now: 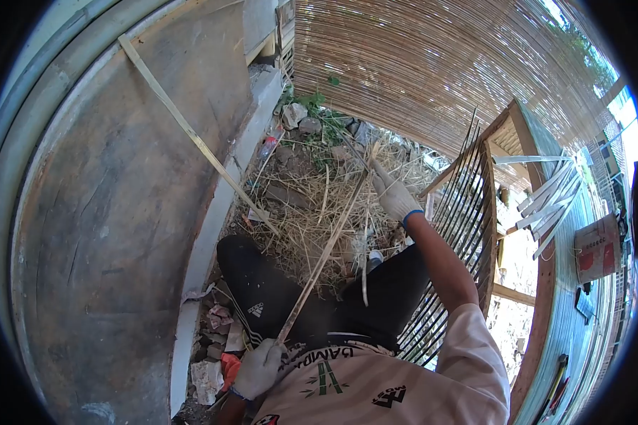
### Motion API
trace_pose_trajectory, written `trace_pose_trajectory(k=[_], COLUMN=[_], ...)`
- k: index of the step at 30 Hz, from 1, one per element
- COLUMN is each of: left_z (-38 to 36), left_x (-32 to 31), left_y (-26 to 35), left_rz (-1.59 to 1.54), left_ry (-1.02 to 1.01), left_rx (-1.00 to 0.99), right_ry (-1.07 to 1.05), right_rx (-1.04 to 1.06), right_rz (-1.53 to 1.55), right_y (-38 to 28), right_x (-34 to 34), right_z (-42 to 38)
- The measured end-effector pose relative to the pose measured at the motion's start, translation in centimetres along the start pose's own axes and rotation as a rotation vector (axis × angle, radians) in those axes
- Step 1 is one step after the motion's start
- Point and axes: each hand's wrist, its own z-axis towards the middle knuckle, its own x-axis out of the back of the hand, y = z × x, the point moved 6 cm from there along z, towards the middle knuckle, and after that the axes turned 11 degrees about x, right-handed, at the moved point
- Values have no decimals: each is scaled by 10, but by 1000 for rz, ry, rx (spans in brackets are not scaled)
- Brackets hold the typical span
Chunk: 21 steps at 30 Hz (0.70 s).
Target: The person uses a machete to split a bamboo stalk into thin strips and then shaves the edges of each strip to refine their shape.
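A long, narrow bamboo strip [321, 265] slants from my waist up toward the rubble ahead. My left hand [259, 370], in a pale work glove, is closed round its near end beside my left hip. Stretched out ahead, my gloved right hand [395, 195] is closed at the strip's far end. A thin dark blade, seemingly a knife [354, 150], juts up-left from the right fingers across the strip; its handle is hidden in the glove. Below that hand, a thin pale sliver [365, 265] hangs down near my right thigh.
Straw and shavings [298, 191] cover the ground between my knees, with stones behind. A large worn board [127, 212] stands at left, another strip [184, 124] leaning across it. At right are a slatted frame [457, 205], a bundle of pale strips [554, 198] and a bucket [597, 248].
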Motion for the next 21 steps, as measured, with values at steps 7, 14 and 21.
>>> trace_pose_trajectory(k=[7, 14, 21], left_z=[61, 68, 54], left_x=[-16, -11, 0], left_y=[56, 93, 102], left_rz=[1, 103, 162], left_ry=[145, 255, 291], left_rx=[-68, -140, -148], right_ry=[-478, -568, -481], right_rx=[37, 267, 322], right_rz=[-59, -140, -184], right_y=[-134, -172, -174], right_x=[-13, -18, -24], right_z=[-45, -60, -48])
